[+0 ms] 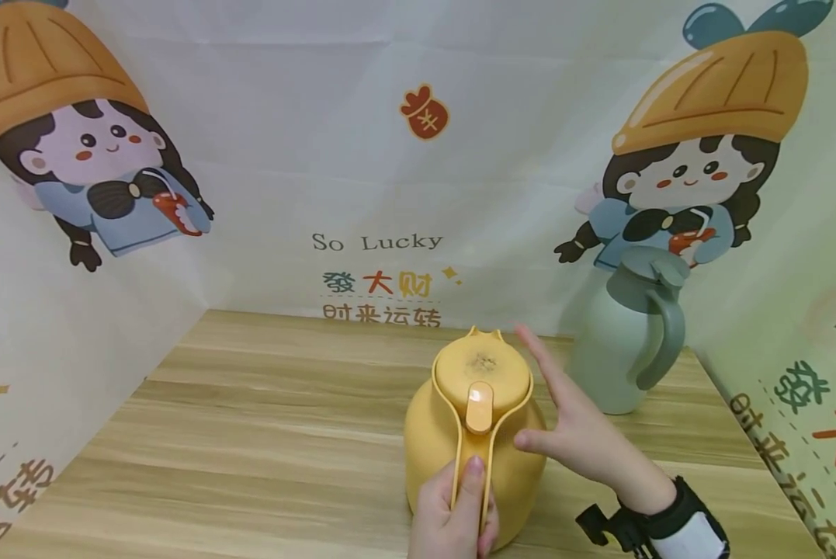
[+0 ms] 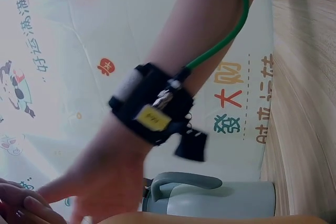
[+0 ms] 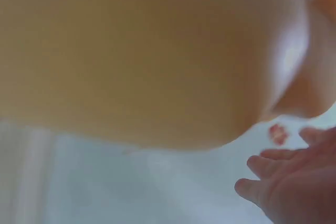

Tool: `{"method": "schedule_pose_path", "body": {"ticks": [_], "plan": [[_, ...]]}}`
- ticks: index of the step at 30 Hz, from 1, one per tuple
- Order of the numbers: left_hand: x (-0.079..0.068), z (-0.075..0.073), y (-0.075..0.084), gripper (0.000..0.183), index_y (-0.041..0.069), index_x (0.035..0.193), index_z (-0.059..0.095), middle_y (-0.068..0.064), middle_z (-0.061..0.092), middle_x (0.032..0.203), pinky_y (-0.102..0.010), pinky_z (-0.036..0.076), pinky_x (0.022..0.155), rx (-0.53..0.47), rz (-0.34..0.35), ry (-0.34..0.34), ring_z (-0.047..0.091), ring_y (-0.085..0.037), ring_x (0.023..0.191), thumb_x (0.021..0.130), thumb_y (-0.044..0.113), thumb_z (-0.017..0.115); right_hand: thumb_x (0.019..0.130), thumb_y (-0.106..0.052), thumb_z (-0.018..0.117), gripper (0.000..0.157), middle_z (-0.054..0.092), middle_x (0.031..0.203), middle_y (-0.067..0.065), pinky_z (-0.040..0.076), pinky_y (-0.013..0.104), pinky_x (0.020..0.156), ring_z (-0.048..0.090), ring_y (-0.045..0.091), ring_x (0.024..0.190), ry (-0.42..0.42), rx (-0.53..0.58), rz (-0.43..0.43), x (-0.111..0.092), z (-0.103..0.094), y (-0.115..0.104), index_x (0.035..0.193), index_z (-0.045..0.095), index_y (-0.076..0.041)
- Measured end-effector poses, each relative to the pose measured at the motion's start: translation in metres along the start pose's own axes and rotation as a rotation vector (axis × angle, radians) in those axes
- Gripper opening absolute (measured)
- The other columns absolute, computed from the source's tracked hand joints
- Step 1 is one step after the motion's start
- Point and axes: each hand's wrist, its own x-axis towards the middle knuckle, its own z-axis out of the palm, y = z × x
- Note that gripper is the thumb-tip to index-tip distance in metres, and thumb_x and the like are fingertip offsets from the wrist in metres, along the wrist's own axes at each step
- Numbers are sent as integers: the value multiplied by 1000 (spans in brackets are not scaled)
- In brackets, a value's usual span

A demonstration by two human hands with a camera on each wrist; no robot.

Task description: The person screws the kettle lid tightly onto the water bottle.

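A yellow thermos jug (image 1: pixel 418 435) with a round lid (image 1: pixel 483 369) and a lid button (image 1: pixel 479 407) stands on the wooden table, its handle facing me. My left hand (image 1: pixel 449 508) grips the handle, thumb lying along its top. To the right of the jug is my right hand (image 1: pixel 578 423), its fingers spread and its thumb close beside the jug's shoulder. In the right wrist view the jug's body (image 3: pixel 147 61) fills the upper part, and the right hand's fingers (image 3: pixel 268 169) are straight below its neck.
A grey-green thermos jug (image 1: pixel 616 349) with a handle stands behind the right hand, near the back wall. Printed cloth walls (image 1: pixel 285 155) border the wooden table (image 1: pixel 250 435) at the back and both sides. A black wrist strap (image 1: pixel 679 516) sits on the right wrist.
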Motion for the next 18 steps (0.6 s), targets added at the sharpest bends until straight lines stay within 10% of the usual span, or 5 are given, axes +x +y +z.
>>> {"method": "schedule_pose_path", "body": {"ticks": [7,14,18], "plan": [[0,-1,2,42,-9,69,41,-28,34,41,-14,25,34,16,-27,9,34,-5,35,101,17,37,80,-56,60,93,9,150,10,11,66,96,15,38,130,150,234,50,-43,24,35,147,5,-23],[2,-1,1,41,-9,69,42,-27,34,41,-16,25,33,30,-43,25,34,-6,35,101,16,36,77,-55,64,101,4,150,11,10,68,94,10,35,132,132,350,70,-52,44,46,147,-1,-21],[1,0,0,41,-10,69,42,-28,33,41,-13,27,35,23,-30,6,34,-5,35,101,15,36,69,-47,76,109,11,149,7,21,45,102,19,24,131,130,384,116,-53,53,47,147,3,-24]]}}
